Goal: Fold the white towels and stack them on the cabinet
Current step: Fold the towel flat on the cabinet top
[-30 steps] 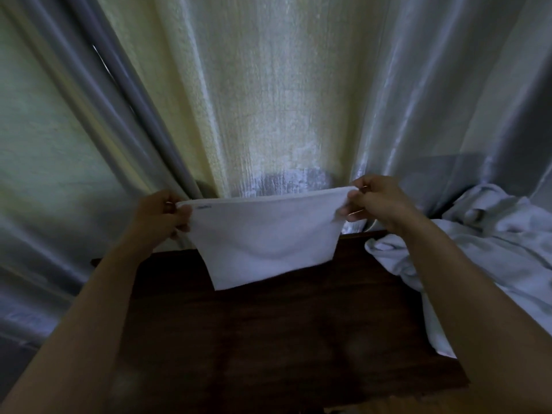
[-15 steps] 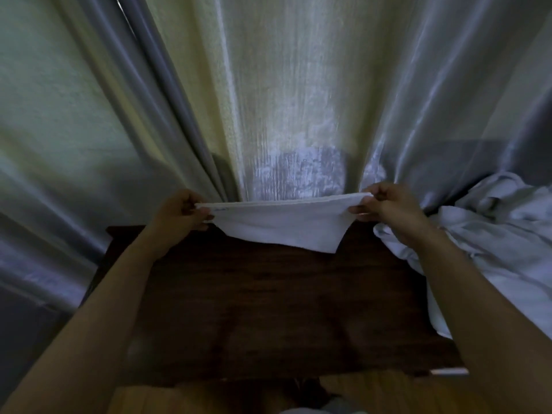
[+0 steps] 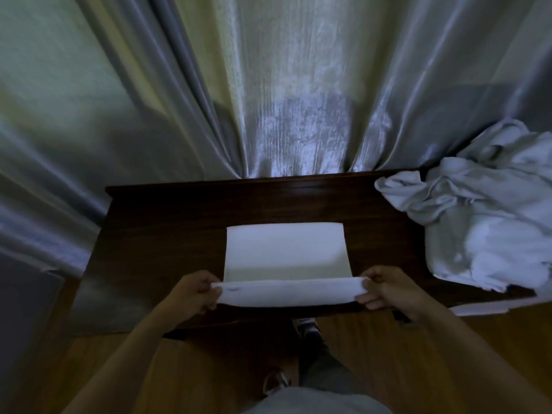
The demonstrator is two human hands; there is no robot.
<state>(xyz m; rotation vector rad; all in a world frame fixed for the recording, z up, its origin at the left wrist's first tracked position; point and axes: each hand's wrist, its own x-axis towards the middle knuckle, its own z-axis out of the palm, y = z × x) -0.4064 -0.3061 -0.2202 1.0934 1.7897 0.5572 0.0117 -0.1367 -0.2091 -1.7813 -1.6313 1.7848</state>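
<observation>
Dark wooden cabinet (image 3: 167,234) before grey curtains (image 3: 298,85); white towel (image 3: 285,249) now laid flat on top, no longer hanging in the air as a second ago. Near edge pinched shut by left hand (image 3: 194,291) and right hand (image 3: 388,289), lifted, likely ready to fold forward. Unfolded towel pile (image 3: 484,222) waiting at right end.

Dim, bluish light; soft blur, edges warped.

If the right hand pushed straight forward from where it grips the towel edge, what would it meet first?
Probably nothing close: the right hand points across bare dark wooden cabinet top toward the shiny grey curtain. The crumpled white towel pile lies off to its right, though depth is unclear.
</observation>
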